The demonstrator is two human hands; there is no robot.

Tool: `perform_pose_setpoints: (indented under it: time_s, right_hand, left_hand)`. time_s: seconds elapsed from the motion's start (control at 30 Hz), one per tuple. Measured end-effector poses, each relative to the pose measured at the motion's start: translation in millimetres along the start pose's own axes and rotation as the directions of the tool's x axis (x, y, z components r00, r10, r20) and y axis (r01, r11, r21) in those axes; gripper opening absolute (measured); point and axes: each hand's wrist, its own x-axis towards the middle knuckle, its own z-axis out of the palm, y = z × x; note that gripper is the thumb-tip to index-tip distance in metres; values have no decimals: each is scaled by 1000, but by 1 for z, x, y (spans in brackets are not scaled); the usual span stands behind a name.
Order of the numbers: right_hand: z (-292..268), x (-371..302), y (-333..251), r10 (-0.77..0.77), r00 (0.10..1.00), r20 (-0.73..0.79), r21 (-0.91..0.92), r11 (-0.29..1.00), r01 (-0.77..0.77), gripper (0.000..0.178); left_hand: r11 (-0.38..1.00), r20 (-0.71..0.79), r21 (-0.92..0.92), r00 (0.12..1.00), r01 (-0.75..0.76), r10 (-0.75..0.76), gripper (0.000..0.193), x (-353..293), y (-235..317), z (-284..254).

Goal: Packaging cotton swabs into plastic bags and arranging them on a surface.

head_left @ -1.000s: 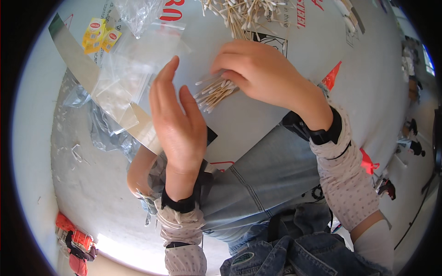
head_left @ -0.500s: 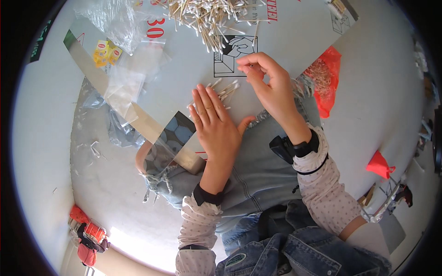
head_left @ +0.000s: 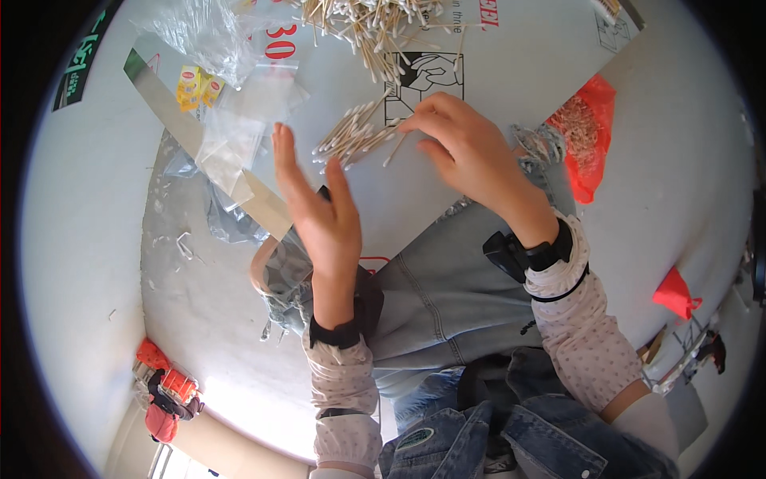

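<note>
A grey board (head_left: 479, 88) lies across my lap with a large heap of cotton swabs (head_left: 375, 24) at its far edge. A smaller bunch of cotton swabs (head_left: 351, 137) lies spread on the board between my hands. My right hand (head_left: 463, 152) rests on the board, fingertips touching the right end of that bunch, fingers bent. My left hand (head_left: 323, 211) stands on edge just left of the bunch, flat, fingers straight and together, holding nothing.
Clear plastic bags (head_left: 239, 120) and a crumpled bag (head_left: 199, 32) lie at the board's left end beside a small yellow packet (head_left: 191, 86). A red bag (head_left: 590, 136) sits to the right, a small red pouch (head_left: 677, 294) farther right. Red items (head_left: 163, 391) lie lower left.
The view shifted. My left hand, lying flat on the board half a second ago, has turned up on edge. My right hand has moved onto the right end of the swab bunch.
</note>
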Motion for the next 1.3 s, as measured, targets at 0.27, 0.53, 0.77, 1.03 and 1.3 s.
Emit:
perform_pose_setpoints:
  time_s: [0.27,0.53,0.77,1.03,1.3]
  right_hand:
    - [22,13,-10,-48,999,19,-64,997,49,11]
    - [30,10,-24,-21,999,38,-20,1000,22,18]
    - [26,3,-23,51,997,51,8,999,-52,20]
    - [24,9,-19,76,996,-55,22,997,-75,18]
    - [20,26,-9,-78,995,-56,-87,993,73,16]
  left_hand:
    - [972,-106,-99,969,214,-224,9,-4,-18,-10]
    - [994,3,-39,995,101,-101,12,8,-25,-6]
    - [987,77,-85,989,135,-129,14,-3,-16,-7]
    - [994,-7,-74,997,76,-77,17,-4,-11,-1]
    - [994,-28,-64,996,85,-86,19,-4,-10,0]
